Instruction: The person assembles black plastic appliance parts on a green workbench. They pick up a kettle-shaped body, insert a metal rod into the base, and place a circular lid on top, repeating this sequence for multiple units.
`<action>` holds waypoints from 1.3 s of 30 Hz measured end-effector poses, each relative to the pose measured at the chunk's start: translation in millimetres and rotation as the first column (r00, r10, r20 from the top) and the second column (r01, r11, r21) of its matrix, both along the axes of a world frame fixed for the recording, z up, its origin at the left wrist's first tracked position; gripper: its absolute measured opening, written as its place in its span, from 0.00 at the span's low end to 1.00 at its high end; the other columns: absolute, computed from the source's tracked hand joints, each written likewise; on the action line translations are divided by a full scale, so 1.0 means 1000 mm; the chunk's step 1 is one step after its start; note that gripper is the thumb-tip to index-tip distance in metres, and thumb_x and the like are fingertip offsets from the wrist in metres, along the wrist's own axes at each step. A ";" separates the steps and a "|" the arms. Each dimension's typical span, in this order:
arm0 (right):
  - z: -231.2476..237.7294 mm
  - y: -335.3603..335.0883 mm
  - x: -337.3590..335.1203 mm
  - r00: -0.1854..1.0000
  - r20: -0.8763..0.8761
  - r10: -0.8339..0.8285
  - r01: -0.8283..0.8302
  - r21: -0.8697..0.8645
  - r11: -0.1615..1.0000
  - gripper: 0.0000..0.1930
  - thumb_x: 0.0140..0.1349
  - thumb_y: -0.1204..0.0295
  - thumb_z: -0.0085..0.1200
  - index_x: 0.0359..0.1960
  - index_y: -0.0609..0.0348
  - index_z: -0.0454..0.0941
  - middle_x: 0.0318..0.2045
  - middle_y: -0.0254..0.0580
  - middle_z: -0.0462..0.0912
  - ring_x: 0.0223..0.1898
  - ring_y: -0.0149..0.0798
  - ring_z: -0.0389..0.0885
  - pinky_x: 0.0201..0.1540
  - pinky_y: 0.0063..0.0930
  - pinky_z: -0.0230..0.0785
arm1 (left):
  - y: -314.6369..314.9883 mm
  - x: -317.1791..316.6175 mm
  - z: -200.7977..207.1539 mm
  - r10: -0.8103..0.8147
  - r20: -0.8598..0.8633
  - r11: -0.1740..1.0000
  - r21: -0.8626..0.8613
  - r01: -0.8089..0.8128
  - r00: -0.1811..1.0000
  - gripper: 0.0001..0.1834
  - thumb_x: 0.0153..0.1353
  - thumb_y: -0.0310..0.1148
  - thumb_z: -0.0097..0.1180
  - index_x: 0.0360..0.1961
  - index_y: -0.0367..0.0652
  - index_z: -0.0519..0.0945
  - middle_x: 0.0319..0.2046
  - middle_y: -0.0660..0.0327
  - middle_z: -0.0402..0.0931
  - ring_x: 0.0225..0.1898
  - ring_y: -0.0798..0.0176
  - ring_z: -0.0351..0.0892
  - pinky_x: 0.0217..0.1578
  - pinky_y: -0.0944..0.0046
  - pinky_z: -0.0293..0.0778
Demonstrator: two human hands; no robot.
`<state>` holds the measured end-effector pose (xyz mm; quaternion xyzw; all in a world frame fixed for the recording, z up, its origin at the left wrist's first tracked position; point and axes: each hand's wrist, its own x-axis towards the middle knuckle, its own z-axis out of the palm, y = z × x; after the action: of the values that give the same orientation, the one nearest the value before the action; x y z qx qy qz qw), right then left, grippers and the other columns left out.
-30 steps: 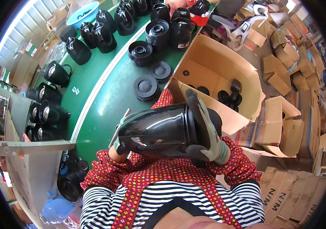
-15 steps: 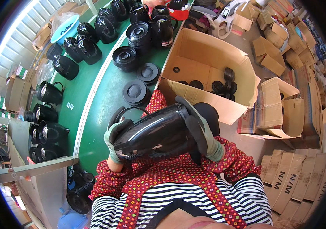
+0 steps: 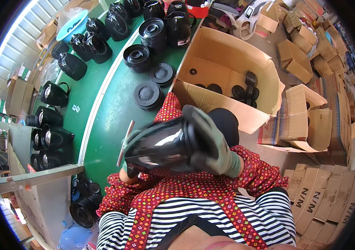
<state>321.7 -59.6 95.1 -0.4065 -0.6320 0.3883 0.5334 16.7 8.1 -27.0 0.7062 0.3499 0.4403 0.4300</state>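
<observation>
A glossy black jug (image 3: 161,143) lies on its side in front of my chest, held between both hands. My right hand (image 3: 219,148), in a pale green glove with a dark palm, is closed round the jug's right end and blurred by motion. At the other end my left hand (image 3: 131,139), gloved alike, grips the jug, its fingers mostly hidden behind it. Beside that hand stands a thin, straight metallic bar (image 3: 126,143); whether the hand holds it is unclear. Round black lids (image 3: 148,95) lie stacked on the green table (image 3: 102,137) beyond.
Several black jugs (image 3: 73,66) stand along the table's left and far sides. An open cardboard box (image 3: 227,46) with black round parts stands at the right. A light blue basin (image 3: 72,28) is far left. More cartons (image 3: 306,121) crowd the right. A metal rail (image 3: 40,179) crosses the near left.
The jug has turned in my hands, and its curved handle no longer shows. My right hand has shifted over its end. The metallic bar has come into sight by my left hand.
</observation>
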 end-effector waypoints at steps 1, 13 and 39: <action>-0.011 -0.004 -0.004 0.979 -0.190 -0.073 0.041 -0.169 0.985 0.41 0.66 0.51 0.63 0.76 0.63 0.67 0.72 0.61 0.69 0.72 0.56 0.71 0.74 0.45 0.63 | -0.008 0.018 0.051 0.092 0.167 0.987 -0.145 -0.068 0.982 0.35 0.47 0.35 0.82 0.55 0.30 0.83 0.47 0.46 0.88 0.43 0.50 0.91 0.55 0.54 0.84; -0.015 -0.003 0.010 0.983 -0.147 0.114 -0.096 0.122 0.988 0.38 0.80 0.49 0.46 0.80 0.64 0.57 0.82 0.51 0.51 0.83 0.44 0.48 0.80 0.37 0.52 | 0.011 -0.005 0.061 -0.149 -0.125 0.984 0.074 0.159 0.981 0.32 0.51 0.42 0.78 0.52 0.29 0.85 0.50 0.42 0.87 0.54 0.46 0.88 0.62 0.49 0.79; -0.026 -0.012 -0.004 0.967 -0.254 0.018 0.022 0.153 0.988 0.43 0.79 0.44 0.45 0.82 0.64 0.50 0.81 0.51 0.55 0.79 0.49 0.60 0.79 0.43 0.54 | 0.009 0.006 0.089 -0.026 0.117 0.925 -0.375 0.068 0.993 0.40 0.51 0.39 0.82 0.60 0.27 0.78 0.59 0.44 0.82 0.55 0.50 0.87 0.59 0.53 0.82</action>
<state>317.8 -71.7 69.1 -0.3114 -0.5861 0.3865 0.6404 22.4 16.8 62.4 0.5929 0.3869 0.3925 0.5872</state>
